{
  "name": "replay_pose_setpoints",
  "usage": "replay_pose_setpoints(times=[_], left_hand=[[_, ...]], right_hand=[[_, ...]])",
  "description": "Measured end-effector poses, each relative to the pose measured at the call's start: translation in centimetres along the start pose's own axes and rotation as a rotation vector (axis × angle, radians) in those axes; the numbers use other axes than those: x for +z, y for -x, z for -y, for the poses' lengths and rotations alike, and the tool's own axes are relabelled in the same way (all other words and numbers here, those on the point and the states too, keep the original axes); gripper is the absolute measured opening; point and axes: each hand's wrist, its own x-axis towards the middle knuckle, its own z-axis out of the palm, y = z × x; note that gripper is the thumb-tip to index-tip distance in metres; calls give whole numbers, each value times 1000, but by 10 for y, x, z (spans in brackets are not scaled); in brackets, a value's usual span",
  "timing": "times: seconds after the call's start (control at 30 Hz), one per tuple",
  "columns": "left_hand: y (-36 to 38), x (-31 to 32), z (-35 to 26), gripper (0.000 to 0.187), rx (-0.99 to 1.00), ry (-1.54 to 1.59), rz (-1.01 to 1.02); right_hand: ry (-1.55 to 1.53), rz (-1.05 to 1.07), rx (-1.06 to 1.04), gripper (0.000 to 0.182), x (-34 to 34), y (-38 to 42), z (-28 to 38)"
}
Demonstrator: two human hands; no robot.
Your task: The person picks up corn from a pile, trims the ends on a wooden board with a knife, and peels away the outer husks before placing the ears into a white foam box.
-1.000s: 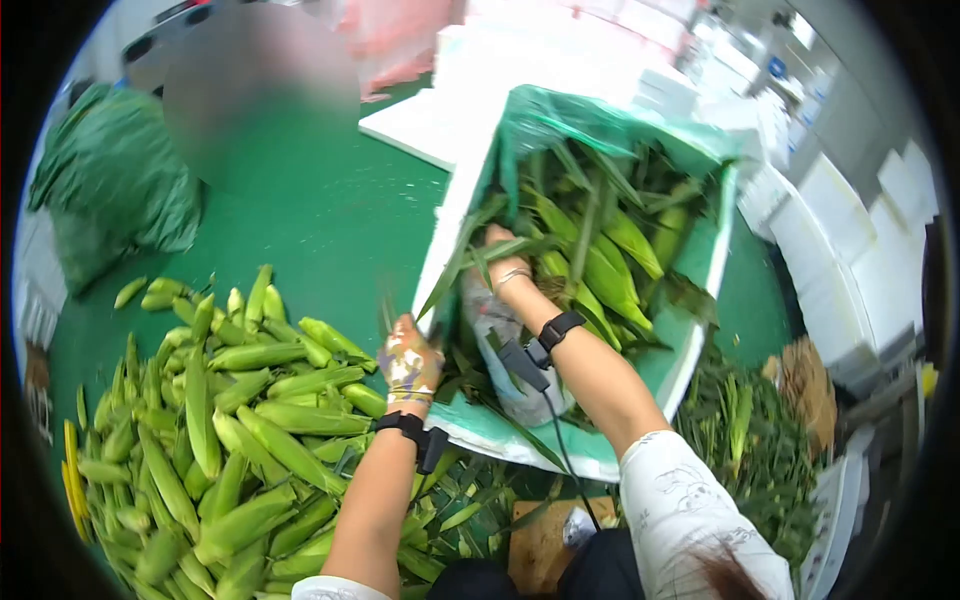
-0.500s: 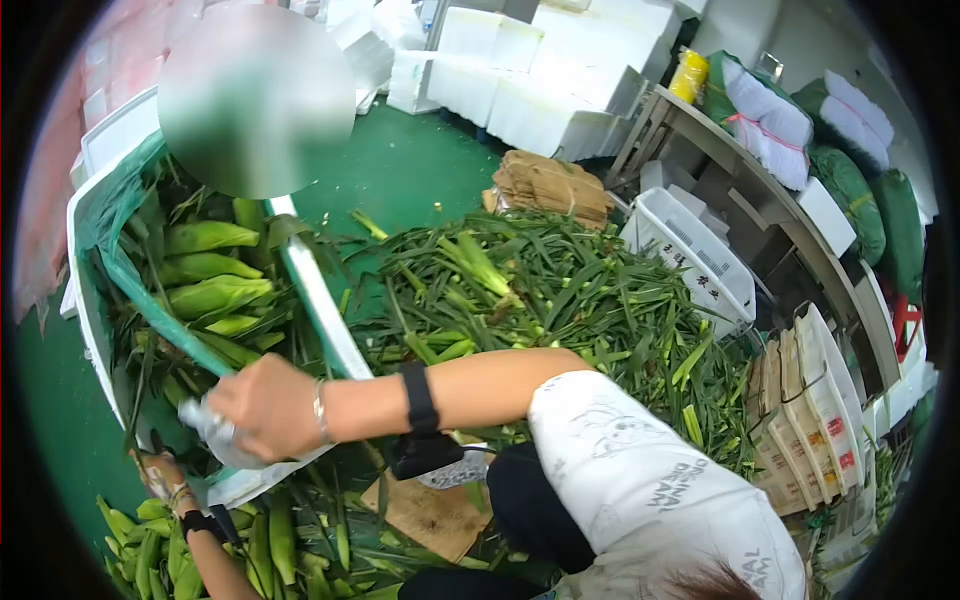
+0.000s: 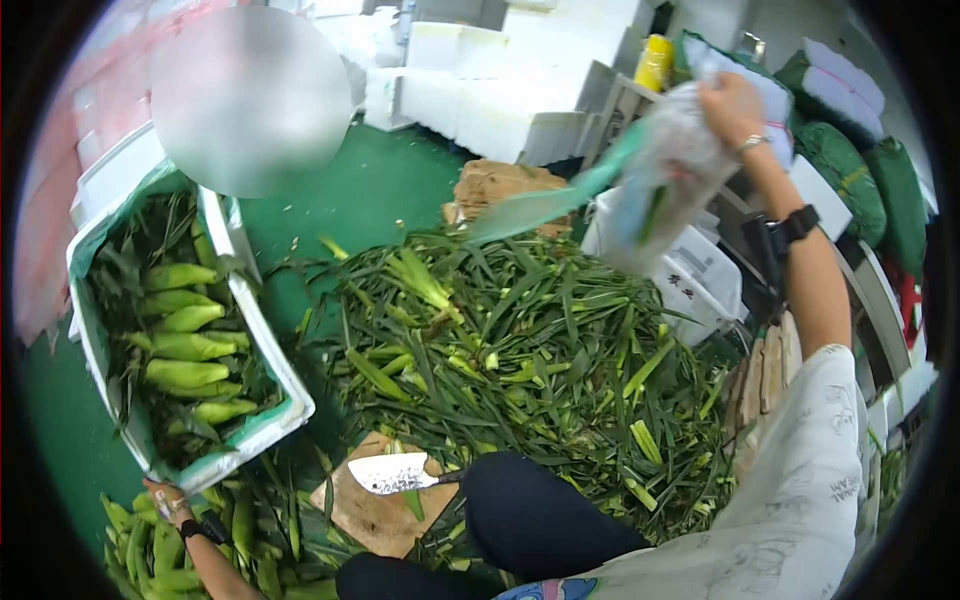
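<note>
My right hand (image 3: 732, 108) is raised at the upper right, closed around a crumpled clear plastic bag (image 3: 680, 165). A translucent green plastic strip (image 3: 555, 205) trails left from it, blurred by motion. My left hand (image 3: 168, 500) grips the near corner of a white foam box (image 3: 285, 415), its fingers partly hidden. Inside the box, lined with green plastic, several ears of corn (image 3: 185, 345) in green husks lie in a row among leaves. More husked corn (image 3: 160, 550) is heaped on the floor beside my left forearm.
A cleaver (image 3: 390, 472) lies on a wooden board (image 3: 385, 525) by my knee. A pile of corn leaves (image 3: 520, 340) spreads over the green floor. Behind it are flattened cardboard (image 3: 505, 185), a white crate (image 3: 700, 285) and stacked foam boxes (image 3: 480, 100).
My right hand has swung from over the box to the upper right, carrying the plastic and green strip away from the corn. My left hand stays at the box corner. The cleaver is now visible.
</note>
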Motion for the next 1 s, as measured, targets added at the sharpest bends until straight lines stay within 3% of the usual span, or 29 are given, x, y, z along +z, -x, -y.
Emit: replay_pose_setpoints(times=[0.03,0.07,0.1,0.13,0.2,0.23,0.27,0.3,0.33,0.37,0.4,0.43,0.5,0.53,0.6,0.67,0.7,0.73,0.8,0.87,0.9,0.93,0.97,1.0], left_hand=[[13,-3,5,44,42,-19,-31],[26,-6,15,42,104,-72,-73],[42,-7,26,40,240,-259,-145],[56,-14,38,39,512,-906,-317],[95,-47,38,36,607,-1656,-504],[101,-70,5,43,374,-907,-249],[107,-95,-30,60,150,-142,-227],[115,-99,-45,59,214,-98,-272],[119,-98,-58,57,293,-43,-314],[124,-114,-87,52,277,96,-176],[129,-128,-119,47,259,240,-43],[131,-126,-142,42,354,257,-57],[122,-120,-176,34,559,218,-83],[113,-108,-191,32,670,175,-90],[81,-84,-205,32,847,-54,-52],[63,-87,-243,33,833,-460,228],[58,-83,-251,41,882,-640,317],[52,-70,-247,36,981,-717,254],[43,-47,-242,25,1107,-793,71],[37,-36,-249,25,1025,-739,197],[36,-32,-243,27,1018,-648,82],[37,-26,-231,29,1005,-553,-15],[41,-45,-239,38,957,-466,78],[33,-37,-219,46,1003,-183,-33]], right_hand=[[113,82,54,48,8,-5,-38],[130,-7,53,55,30,1,-75],[238,8,248,56,41,8,-82],[247,23,235,56,98,18,-138],[266,52,208,59,205,37,-245],[237,277,152,55,208,65,-202],[80,185,7,51,248,111,-190],[-59,337,82,47,232,157,-105],[-231,147,-210,39,266,218,-73],[-431,330,-180,34,214,251,28],[-500,402,-271,33,203,296,89],[-575,568,-320,32,143,311,167],[-863,662,-556,42,102,365,254],[-849,762,-645,44,88,388,290],[-1002,510,-814,33,65,434,337],[-965,766,-922,31,81,497,357],[-847,1232,-928,29,79,500,369],[-864,1229,-912,29,82,504,371],[-1141,1047,-425,33,92,508,362],[-1261,1081,-33,41,111,482,331],[-1291,1270,107,46,129,458,299],[-1204,1258,158,47,187,469,247],[-538,1090,95,50,164,419,215],[121,505,-115,48,184,435,169]])
